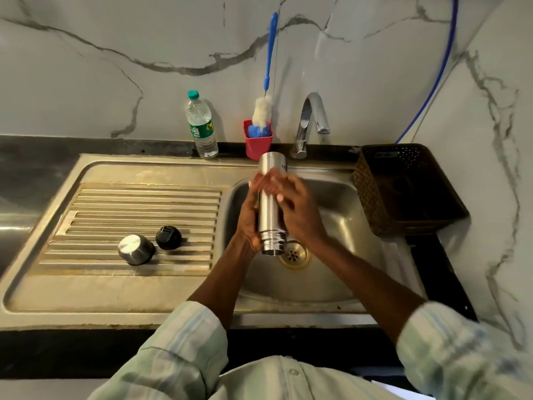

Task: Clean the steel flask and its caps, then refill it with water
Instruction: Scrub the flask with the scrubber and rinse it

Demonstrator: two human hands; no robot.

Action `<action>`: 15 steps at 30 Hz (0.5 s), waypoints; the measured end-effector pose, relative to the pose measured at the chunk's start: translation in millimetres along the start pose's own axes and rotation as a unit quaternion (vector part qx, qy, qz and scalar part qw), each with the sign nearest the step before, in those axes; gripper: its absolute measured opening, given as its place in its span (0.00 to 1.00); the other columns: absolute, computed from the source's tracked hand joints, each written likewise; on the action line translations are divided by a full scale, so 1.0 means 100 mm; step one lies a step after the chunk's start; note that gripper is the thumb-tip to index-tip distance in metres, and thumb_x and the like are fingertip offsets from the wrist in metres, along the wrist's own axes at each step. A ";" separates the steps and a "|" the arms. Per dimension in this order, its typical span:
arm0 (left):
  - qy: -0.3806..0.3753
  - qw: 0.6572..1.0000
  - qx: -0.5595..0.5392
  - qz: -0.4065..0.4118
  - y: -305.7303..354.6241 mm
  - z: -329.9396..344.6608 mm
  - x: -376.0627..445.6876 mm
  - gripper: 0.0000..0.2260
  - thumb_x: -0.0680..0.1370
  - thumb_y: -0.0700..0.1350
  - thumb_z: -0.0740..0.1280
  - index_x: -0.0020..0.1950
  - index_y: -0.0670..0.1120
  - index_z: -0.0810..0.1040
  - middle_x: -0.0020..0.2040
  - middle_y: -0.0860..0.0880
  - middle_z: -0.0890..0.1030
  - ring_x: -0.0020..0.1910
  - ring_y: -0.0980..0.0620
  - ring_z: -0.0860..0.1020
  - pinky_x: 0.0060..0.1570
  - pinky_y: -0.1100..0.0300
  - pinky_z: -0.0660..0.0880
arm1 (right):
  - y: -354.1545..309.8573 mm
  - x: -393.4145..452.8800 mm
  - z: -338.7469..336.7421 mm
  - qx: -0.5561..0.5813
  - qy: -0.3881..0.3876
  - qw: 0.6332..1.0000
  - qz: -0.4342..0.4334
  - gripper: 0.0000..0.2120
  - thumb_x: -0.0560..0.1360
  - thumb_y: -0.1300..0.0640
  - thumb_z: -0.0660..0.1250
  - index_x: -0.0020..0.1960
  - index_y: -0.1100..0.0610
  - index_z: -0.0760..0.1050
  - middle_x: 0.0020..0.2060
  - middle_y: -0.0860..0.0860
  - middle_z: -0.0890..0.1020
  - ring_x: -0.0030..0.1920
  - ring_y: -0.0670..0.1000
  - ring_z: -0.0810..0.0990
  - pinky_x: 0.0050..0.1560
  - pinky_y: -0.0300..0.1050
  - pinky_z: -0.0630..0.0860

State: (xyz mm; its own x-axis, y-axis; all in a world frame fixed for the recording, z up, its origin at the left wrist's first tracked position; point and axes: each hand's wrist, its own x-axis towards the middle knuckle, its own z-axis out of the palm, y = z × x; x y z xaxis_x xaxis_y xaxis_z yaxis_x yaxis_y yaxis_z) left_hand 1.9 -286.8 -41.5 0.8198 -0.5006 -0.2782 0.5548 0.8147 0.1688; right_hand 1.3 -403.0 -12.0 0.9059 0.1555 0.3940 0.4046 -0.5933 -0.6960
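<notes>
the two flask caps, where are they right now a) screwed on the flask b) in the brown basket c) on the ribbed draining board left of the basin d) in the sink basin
c: the steel cap and the black inner cap sit side by side on the ribbed draining board, while both hands hold the open steel flask over the sink basin.

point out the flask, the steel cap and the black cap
flask [270, 210]: head view, bare middle of its body
steel cap [135, 249]: head view, side wall below its shiny flat end
black cap [168, 237]: head view, its top
</notes>
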 end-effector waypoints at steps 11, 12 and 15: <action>0.113 0.979 0.167 -0.006 0.10 -0.02 0.04 0.24 0.77 0.58 0.67 0.59 0.39 0.80 0.48 0.39 0.83 0.42 0.42 0.83 0.43 0.51 0.83 | 0.13 0.60 -0.05 -0.037 0.093 0.993 0.062 0.19 0.78 0.64 0.63 0.69 0.56 0.74 0.66 0.58 0.73 0.64 0.52 0.70 0.66 0.36 0.67; 0.111 0.976 0.185 -0.008 0.11 0.00 0.04 0.25 0.75 0.58 0.69 0.59 0.38 0.79 0.49 0.38 0.83 0.42 0.42 0.83 0.43 0.51 0.82 | 0.16 0.72 -0.08 -0.030 0.106 0.991 0.081 0.19 0.79 0.63 0.63 0.69 0.57 0.73 0.66 0.58 0.73 0.64 0.52 0.70 0.66 0.40 0.69; 0.088 0.983 0.164 0.008 0.11 0.10 0.02 0.22 0.72 0.55 0.71 0.53 0.38 0.84 0.48 0.39 0.83 0.42 0.44 0.83 0.45 0.52 0.81 | 0.10 0.49 -0.03 -0.009 0.075 0.995 0.065 0.20 0.81 0.62 0.60 0.72 0.55 0.70 0.67 0.55 0.71 0.64 0.50 0.70 0.65 0.44 0.72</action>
State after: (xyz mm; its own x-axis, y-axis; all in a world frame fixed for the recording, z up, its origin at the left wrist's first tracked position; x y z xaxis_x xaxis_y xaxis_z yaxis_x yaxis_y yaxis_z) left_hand 11.4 -281.6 -30.9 0.8071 -0.4074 -0.4273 0.5822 0.6690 0.4620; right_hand 49.3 -403.5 1.7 0.9213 -0.0426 0.3866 0.2809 -0.6148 -0.7370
